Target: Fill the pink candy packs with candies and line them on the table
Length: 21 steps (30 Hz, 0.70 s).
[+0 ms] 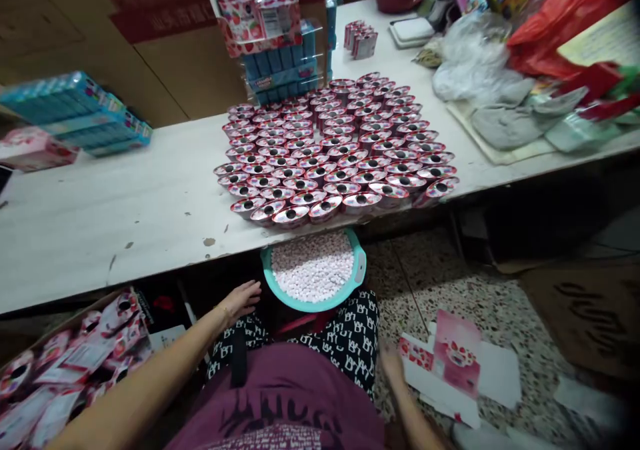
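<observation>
My left hand [242, 299] is beside the left rim of a turquoise basin [358, 263], its fingers apart and nothing in them. Small white pellets [313, 267] fill the basin, which sits at my lap, partly under the table edge. Low on the right, my right hand [391, 362] is blurred by motion, next to my thigh and near a flattened pink and white carton [457, 357] on the floor. Many small oval containers [341, 189] with red rims and dark round holes stand upright in close rows on the table.
Blue packs [83, 113] lie at the table's left. An open display box [263, 20] stands on more blue packs at the back. Plastic bags [475, 63] crowd the right. A box of pink packages [75, 363] is at lower left.
</observation>
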Motion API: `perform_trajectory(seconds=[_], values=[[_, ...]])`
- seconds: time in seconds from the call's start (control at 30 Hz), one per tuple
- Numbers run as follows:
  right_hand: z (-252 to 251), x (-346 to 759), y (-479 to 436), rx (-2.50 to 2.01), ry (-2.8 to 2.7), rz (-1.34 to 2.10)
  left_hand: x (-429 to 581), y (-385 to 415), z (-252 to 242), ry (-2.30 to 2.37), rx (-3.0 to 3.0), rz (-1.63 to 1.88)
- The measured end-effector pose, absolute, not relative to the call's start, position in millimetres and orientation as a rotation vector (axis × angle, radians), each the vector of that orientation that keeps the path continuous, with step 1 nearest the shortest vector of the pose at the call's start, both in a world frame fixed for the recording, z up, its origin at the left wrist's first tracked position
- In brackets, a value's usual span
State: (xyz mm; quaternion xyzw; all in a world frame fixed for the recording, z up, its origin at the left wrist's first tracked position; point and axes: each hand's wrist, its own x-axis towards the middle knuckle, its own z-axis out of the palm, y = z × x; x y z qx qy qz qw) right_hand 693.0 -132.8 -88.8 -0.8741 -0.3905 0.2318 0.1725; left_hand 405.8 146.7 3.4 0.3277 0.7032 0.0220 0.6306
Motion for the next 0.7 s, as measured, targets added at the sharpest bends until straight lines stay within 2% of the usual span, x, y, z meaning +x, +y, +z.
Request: perform_trajectory(seconds=[0.1, 0.23, 0.43, 0.53, 0.7], values=[[-65, 715, -84, -2.414, -1.073, 0.358, 431, 140, -20, 1.552, 0.774, 0.180], [-40, 707, -2, -2.310, -1.798, 0.241, 450, 125, -47, 1.534, 0.751, 0.390], [-56, 678, 15, -2.353, -2.168, 0.070, 429, 68, -59, 1.411, 0.656, 0.512], [-61, 678, 8, -2.339, -2.189, 0.118, 423, 44, -56, 1.331, 0.596, 0.449], [-53, 681, 17, -2.362, -1.977, 0.453, 419, 42, -55, 1.298, 0.613, 0.371]])
